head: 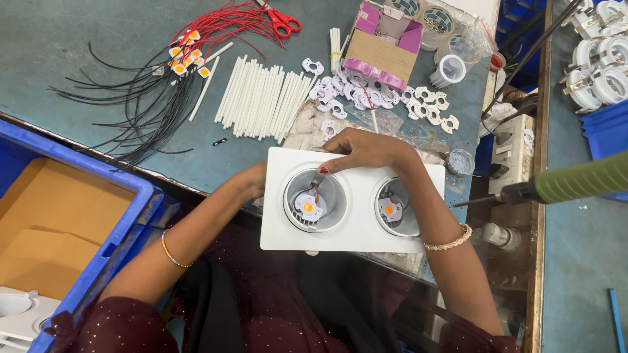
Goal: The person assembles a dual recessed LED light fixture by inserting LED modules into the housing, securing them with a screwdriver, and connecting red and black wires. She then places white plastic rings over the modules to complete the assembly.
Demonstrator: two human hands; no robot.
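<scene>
Two round wells sit side by side in the white twin lamp housing (353, 232), whose long axis runs left to right across the person's lap edge of the table (98, 59). The right hand (366, 150) arches over the far rim, fingers curled, with a fingertip dipping into the left well (315, 199) just above the orange LED chip (308, 207) and its red wire. The left hand (252, 182) is mostly hidden behind the housing's left edge; it seems to grip that edge, though I cannot tell how its fingers close. The right well (396, 208) holds a second chip. Farther off lie white tubes (261, 98), white clips (366, 91) and wired chips (186, 55).
</scene>
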